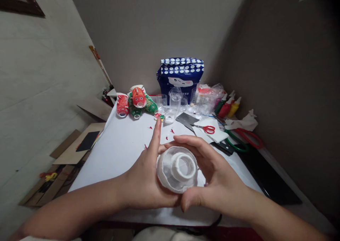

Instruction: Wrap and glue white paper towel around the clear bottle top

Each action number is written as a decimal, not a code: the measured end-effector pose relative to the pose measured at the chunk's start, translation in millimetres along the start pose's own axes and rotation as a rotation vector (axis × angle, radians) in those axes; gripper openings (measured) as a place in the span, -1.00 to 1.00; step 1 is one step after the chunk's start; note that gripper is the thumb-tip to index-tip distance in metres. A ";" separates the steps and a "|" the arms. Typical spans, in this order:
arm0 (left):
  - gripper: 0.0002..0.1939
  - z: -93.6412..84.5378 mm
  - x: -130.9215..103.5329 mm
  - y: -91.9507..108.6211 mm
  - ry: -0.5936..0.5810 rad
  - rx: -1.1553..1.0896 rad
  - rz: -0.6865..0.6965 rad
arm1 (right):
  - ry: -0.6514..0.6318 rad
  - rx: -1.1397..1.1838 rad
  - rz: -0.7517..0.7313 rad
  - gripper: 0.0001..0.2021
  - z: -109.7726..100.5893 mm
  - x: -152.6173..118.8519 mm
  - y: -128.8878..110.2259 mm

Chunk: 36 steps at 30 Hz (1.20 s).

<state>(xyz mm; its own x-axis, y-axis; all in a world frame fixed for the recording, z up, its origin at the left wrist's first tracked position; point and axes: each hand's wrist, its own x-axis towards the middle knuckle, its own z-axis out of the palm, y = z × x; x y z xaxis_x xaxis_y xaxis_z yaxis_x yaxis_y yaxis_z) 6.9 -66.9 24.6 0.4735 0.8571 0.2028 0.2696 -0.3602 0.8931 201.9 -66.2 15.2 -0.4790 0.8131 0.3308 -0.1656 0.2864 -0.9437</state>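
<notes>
A cut-off bottle top (177,169), translucent white with a round open neck facing me, sits between my two hands above the table. My left hand (149,179) cradles it from the left and below, one finger pointing up away from it. From the right, my right hand (215,173) curves around it, the thumb at its lower edge and the fingers over its far side. Part of its underside is hidden by the palms. Small red scraps (172,131) lie on the white tabletop (119,156) beyond my hands.
Red and green fish figures (138,96) stand at the back left. Behind are a blue bag (183,76), clear plastic cups (175,98) and paint bottles (230,107). Red-handled scissors (208,129), a grey sheet (187,120) and a black panel (268,175) lie right. Cardboard (77,152) is at left.
</notes>
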 end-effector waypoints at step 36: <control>-0.05 -2.3 -0.9 -2.5 0.095 0.296 0.089 | -0.012 0.311 0.025 -0.53 5.5 -6.4 3.9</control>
<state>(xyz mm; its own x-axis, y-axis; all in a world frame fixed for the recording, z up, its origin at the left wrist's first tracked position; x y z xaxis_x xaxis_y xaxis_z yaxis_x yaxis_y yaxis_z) 3.8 -65.9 23.1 0.4296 0.8428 0.3241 0.4693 -0.5150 0.7173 199.6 -73.2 9.4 -0.4959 0.8115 0.3091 -0.4088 0.0958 -0.9076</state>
